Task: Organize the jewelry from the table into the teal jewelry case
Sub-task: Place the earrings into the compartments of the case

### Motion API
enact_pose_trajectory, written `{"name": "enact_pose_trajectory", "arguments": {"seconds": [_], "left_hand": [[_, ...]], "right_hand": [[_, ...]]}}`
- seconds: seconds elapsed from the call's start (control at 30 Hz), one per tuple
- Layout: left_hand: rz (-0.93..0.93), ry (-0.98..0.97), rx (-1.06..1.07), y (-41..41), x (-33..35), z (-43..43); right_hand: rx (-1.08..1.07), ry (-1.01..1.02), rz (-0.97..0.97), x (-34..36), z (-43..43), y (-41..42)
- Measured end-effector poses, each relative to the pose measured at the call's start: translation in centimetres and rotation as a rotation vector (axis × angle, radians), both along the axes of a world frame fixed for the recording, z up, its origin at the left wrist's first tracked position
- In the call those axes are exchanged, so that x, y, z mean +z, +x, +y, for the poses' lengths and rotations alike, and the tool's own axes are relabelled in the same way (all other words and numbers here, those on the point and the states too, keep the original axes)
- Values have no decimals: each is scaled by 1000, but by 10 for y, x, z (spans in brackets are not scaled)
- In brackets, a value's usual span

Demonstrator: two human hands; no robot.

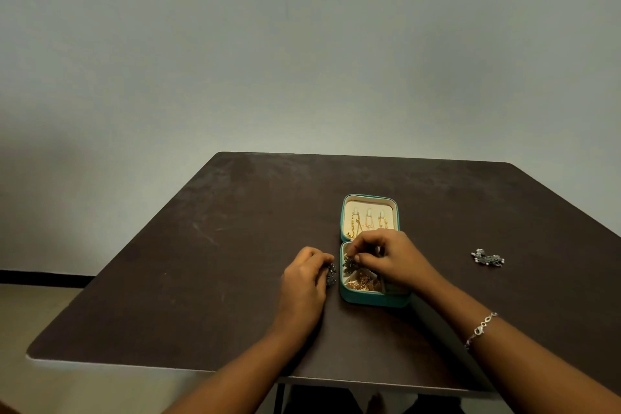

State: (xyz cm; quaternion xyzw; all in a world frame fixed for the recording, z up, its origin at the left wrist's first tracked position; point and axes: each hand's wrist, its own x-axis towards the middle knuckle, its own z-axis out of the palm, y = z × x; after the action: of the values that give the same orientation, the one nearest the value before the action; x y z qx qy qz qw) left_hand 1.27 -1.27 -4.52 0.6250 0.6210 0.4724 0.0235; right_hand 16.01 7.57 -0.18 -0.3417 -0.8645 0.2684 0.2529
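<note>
A dark bench [235, 245] by a grey wall carries the open teal case [369, 300]. The right grip [393, 255] pinches a dark silver piece [349, 262] over its near half; the left grip [304, 279] holds what looks like its twin [331, 274]. Either could slip or snag the gold bits [363, 281].

teal case [376, 300], cream lining, dark brown table [235, 245]

We're looking at a plain pale grey-green wall [302, 44], dimly lit and a bit brighter low down near the middle. In front of it sits a dark brown table [235, 228] with rounded corners and a scuffed top. Off to the left we get beige floor [27, 312] and a black baseboard [43, 277].
</note>
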Motion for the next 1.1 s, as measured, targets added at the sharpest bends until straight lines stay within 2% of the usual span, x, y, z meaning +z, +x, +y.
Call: {"name": "enact_pose_trajectory", "arguments": {"seconds": [0.23,0.47,0.7,0.9,1.1], "left_hand": [[22,-15,4,-1,-2,1],[12,-15,1,-1,-1,1],[-5,-20,2,-1,-1,1],[-26,-21,-4,-1,1,1],[-146,-16,-14,1,1,-2]], "right_hand": [[4,158,-160,3,-1,-5],[-5,59,-183,4,-1,-11],[-23,142,-305,5,0,-16],[-71,69,-161,2,-5,-13],[-28,175,-68,10,-11,-15]]}}
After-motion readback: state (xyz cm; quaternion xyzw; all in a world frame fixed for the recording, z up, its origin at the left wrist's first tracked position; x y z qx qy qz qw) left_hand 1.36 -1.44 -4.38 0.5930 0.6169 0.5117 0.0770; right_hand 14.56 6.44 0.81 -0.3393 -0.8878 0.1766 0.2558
